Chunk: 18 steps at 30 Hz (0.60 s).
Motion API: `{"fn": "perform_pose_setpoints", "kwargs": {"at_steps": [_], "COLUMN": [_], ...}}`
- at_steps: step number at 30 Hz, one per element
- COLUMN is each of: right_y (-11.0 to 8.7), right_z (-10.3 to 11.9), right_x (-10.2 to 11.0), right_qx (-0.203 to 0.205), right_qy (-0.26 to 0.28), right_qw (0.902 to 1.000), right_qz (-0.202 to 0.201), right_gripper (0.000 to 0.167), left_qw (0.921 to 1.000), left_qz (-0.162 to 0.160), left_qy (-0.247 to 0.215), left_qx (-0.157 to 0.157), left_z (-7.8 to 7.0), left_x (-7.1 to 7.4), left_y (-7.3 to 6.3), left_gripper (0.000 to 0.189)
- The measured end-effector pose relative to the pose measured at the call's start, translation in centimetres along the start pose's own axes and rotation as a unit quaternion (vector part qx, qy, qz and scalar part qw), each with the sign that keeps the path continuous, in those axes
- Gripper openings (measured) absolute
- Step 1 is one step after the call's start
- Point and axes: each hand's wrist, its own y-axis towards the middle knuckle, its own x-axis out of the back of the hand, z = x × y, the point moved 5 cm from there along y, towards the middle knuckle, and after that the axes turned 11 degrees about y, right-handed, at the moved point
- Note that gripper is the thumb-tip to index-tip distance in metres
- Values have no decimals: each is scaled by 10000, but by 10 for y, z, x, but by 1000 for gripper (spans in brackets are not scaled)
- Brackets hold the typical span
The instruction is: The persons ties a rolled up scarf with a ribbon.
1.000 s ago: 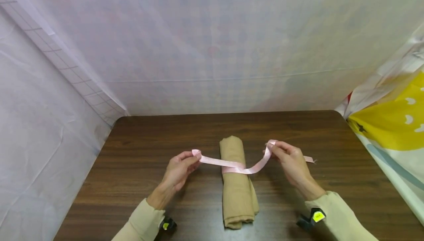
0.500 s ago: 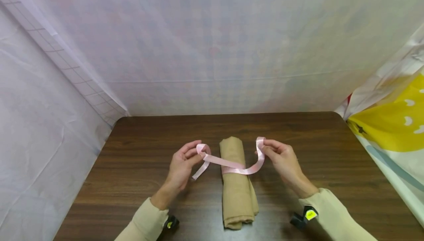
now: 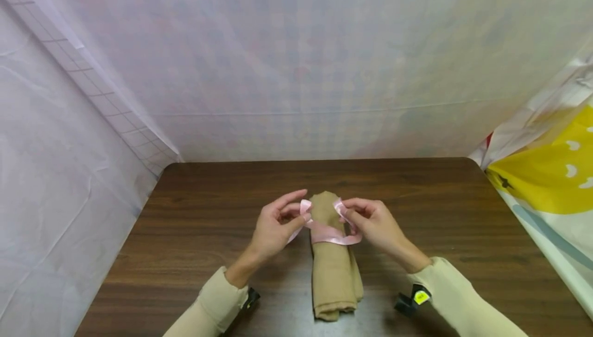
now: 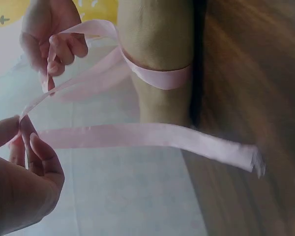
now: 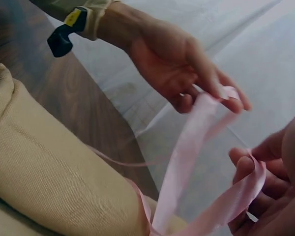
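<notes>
A rolled tan cloth lies lengthwise on the table, with a pink satin ribbon wrapped round its middle and crossed on top. My left hand pinches one length of the ribbon between thumb and fingers, just left of the roll. From that pinch a loose tail hangs down, its cut end frayed in the left wrist view. My right hand pinches the other length at the roll's right side, raising it in a curve. Both hands are above the roll, their fingertips a short way apart.
The dark wood table reaches back to a pale patterned curtain. White sheeting hangs at the left. On the right hangs a yellow and white cloth. Each wrist wears a small black camera.
Both hands have come inward over the roll, each bringing its ribbon length closer to the other. The left hand's ribbon now forms a loop with a tail hanging down.
</notes>
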Motion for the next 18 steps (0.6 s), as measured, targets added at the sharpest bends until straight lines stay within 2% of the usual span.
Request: {"fn": "perform_pose_setpoints", "kwargs": {"at_steps": [4,9,18], "right_y": [1,1,1], "right_z": [2,4,8], "right_x": [-13,-23,-31], "right_qx": [67,206,659], "right_qy": [-193,-170,-379], "right_qw": [9980,9926,9871], "right_qz": [590,1188,1412], "right_gripper": [16,13,17], "left_qw": [9989,9972,9966], "left_qz": [386,686,707], "left_qy": [136,224,397], "left_qx": [-226,-220,-145], "left_z": [-8,-12,-15], "left_x": [-12,-20,-25], "left_y": [6,11,17], "left_gripper": [52,56,58]}}
